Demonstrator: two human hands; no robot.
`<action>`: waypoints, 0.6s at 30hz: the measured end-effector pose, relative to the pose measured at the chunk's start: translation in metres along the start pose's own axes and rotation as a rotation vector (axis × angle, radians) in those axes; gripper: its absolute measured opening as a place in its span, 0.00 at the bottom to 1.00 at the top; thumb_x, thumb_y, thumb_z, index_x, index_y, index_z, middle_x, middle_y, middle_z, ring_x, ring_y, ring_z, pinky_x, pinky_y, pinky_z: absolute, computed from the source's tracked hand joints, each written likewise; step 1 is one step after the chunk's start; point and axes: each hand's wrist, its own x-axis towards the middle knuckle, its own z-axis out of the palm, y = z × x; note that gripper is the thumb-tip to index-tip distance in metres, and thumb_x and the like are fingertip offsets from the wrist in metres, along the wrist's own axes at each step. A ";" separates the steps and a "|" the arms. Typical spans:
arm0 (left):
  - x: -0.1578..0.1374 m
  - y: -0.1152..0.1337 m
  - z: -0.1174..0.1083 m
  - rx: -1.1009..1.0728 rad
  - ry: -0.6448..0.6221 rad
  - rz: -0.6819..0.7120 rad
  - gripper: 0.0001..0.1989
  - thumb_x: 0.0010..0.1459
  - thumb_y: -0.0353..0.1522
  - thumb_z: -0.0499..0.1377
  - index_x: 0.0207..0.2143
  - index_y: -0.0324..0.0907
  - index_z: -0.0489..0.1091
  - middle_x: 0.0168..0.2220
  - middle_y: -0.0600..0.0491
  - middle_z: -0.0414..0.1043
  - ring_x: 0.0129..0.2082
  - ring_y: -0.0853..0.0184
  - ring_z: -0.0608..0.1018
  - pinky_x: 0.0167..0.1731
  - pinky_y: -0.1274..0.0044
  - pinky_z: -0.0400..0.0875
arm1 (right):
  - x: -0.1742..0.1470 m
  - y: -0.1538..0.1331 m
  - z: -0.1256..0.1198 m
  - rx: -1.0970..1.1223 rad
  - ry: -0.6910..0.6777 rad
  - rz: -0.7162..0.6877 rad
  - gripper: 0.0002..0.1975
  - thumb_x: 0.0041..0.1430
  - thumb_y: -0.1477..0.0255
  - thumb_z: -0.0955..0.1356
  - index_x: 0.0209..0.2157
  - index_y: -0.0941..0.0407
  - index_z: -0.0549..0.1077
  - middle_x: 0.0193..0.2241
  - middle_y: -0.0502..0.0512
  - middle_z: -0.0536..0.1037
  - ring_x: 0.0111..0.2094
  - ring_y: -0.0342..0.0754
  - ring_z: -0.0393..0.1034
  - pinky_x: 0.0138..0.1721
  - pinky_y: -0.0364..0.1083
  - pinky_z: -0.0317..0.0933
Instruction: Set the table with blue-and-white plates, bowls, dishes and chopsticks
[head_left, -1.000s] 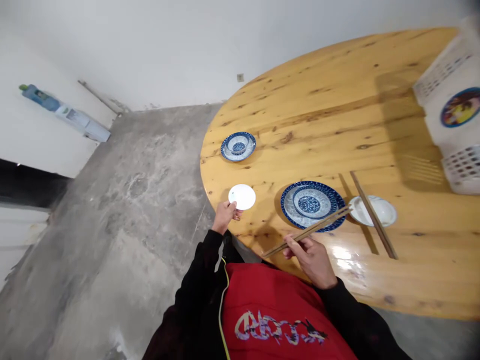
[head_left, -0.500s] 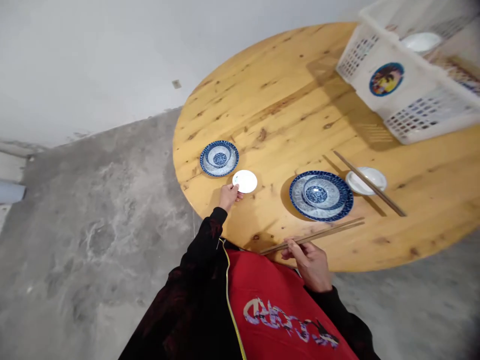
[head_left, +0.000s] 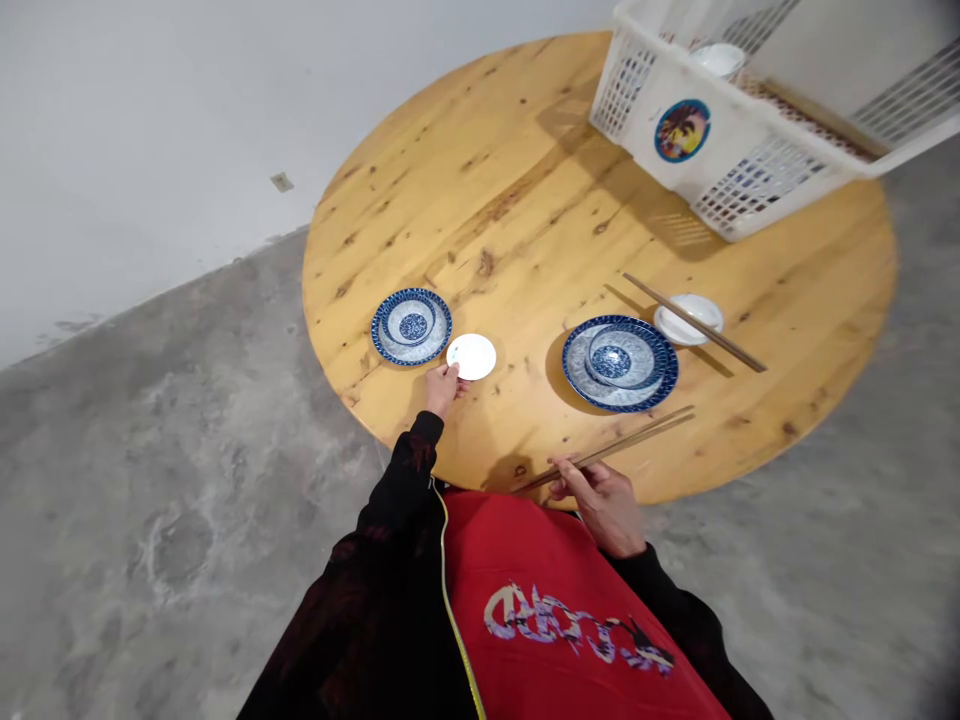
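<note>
Between the thumb and fingers of my left hand (head_left: 442,388) is the edge of a small white dish (head_left: 474,356), just above or on the wood; I cannot tell which. Beside it sits a blue-patterned plate (head_left: 427,355) with a matching bowl (head_left: 412,324) on it. My right hand (head_left: 607,505) pinches a pair of wooden chopsticks (head_left: 637,437) near the table's front edge. Beyond them is another blue plate (head_left: 592,393) carrying a bowl (head_left: 611,362). To its right, more chopsticks (head_left: 739,353) lie across a second white dish (head_left: 679,330).
A white plastic basket (head_left: 645,160) stands at the table's far right, with a white bowl (head_left: 720,60) and other partly hidden items inside. The round wooden table (head_left: 420,190) stands near a pale wall (head_left: 150,130). Around it is grey concrete floor (head_left: 225,480).
The view has shifted, so the table and basket sit further left and more of the basket shows. Both hands keep their holds on the white dish and the chopsticks.
</note>
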 end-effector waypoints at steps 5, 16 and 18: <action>0.005 -0.003 -0.001 -0.009 0.007 0.028 0.14 0.64 0.34 0.57 0.26 0.39 0.68 0.20 0.52 0.74 0.19 0.74 0.74 0.20 0.84 0.65 | 0.001 0.001 0.005 -0.034 -0.002 0.012 0.28 0.47 0.42 0.71 0.27 0.55 0.74 0.18 0.56 0.77 0.19 0.50 0.72 0.22 0.46 0.70; 0.012 -0.002 -0.005 0.020 -0.005 0.052 0.13 0.64 0.31 0.56 0.25 0.39 0.67 0.18 0.55 0.71 0.18 0.74 0.73 0.22 0.82 0.67 | 0.009 0.002 0.010 -0.083 -0.014 -0.008 0.29 0.47 0.41 0.70 0.26 0.56 0.74 0.18 0.57 0.77 0.20 0.51 0.73 0.25 0.47 0.70; 0.011 -0.001 -0.005 0.034 -0.011 0.057 0.13 0.64 0.31 0.56 0.24 0.40 0.67 0.18 0.55 0.72 0.18 0.73 0.73 0.23 0.82 0.68 | 0.012 0.000 0.012 -0.096 -0.021 -0.019 0.28 0.48 0.42 0.70 0.27 0.56 0.73 0.18 0.56 0.77 0.20 0.51 0.73 0.24 0.47 0.69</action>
